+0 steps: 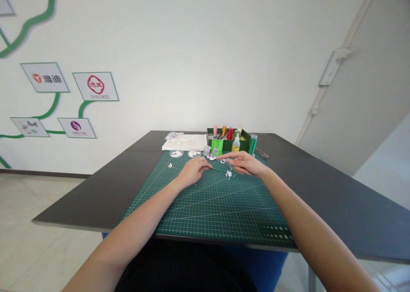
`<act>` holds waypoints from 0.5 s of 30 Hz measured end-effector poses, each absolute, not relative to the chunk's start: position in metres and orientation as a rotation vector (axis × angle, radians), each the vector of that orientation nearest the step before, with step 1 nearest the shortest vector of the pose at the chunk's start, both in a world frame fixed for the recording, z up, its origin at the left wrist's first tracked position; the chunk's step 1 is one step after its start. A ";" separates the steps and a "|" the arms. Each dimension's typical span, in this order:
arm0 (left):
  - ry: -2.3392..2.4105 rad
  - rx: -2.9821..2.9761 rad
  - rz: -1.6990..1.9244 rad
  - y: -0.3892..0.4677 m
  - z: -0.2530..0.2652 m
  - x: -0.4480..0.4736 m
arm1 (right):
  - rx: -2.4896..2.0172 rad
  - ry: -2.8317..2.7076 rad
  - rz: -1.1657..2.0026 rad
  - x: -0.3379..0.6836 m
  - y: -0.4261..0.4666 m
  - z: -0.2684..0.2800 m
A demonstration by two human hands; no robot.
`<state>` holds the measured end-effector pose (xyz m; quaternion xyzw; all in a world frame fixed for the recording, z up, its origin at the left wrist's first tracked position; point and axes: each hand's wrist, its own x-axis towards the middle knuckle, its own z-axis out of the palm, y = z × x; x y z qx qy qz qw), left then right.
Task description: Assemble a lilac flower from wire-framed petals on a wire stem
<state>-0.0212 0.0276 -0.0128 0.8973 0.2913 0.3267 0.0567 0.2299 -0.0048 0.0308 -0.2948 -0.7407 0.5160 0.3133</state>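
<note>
My left hand (194,171) is closed in a pinch on a thin flower stem above the cutting mat (218,206). A small white flower (170,166) shows at the stem's left end; a dark green length (219,170) runs out to the right of my fingers. My right hand (246,163) reaches in from the right, index finger stretched out and fingers apart. Just below its fingertips lies a small shiny silvery piece (228,173), too small to name. Another shiny disc (211,157) lies near the index fingertip. I see nothing clearly gripped in the right hand.
Behind the hands stand a green can (217,146) with tools, a glue bottle (236,144) and a green box (228,145) of thread spools. Two shallow dishes (176,154) and white sheets (185,141) are at the back left. A green spool (253,144) stands right of the box.
</note>
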 end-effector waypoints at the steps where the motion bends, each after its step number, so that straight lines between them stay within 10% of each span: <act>1: 0.879 2.719 0.991 0.027 -0.013 -0.021 | -0.776 -1.939 1.361 0.231 -0.004 0.031; 15: 0.655 2.624 0.926 0.016 -0.003 -0.017 | -0.777 -1.828 1.258 0.236 0.007 0.021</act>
